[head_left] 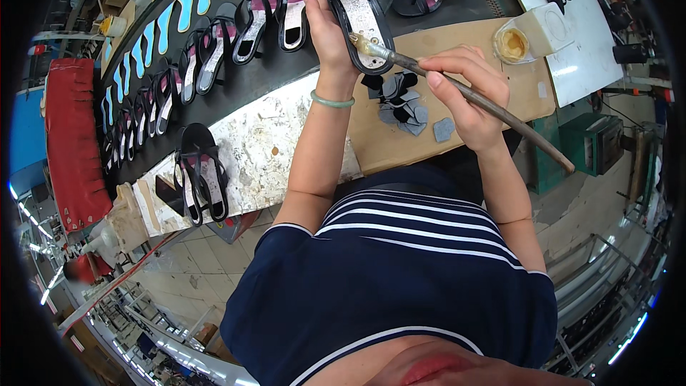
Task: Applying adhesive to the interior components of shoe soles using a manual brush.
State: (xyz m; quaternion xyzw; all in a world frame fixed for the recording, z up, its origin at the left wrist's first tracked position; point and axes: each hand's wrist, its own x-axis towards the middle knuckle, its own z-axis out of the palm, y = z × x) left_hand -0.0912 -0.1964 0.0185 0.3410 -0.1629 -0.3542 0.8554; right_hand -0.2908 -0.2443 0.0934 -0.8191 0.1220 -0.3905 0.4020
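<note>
My left hand [331, 43] grips a black sandal [361, 11] along its left side, with the pale, rough footbed turned up. Small holes show near its heel end. In my closed right hand [473, 93] is a long-handled brush [525, 129]. Its bristles rest on or just over the heel end of that footbed; exact contact is hard to tell. Below the sandal, a heap of small grey and black pads [404, 106] lies on a brown board [457, 39], with one loose grey pad [444, 129] beside it. A glue pot [511, 44] with yellowish contents stands right of my right hand.
A black conveyor belt [268, 96] carries several strappy sandals [256, 20] and blue insole pieces [185, 7]. One pair of sandals [202, 175] sits on the stained white board [275, 129] at left. A red padded cover [71, 143] hangs far left; a green machine [592, 144] stands right.
</note>
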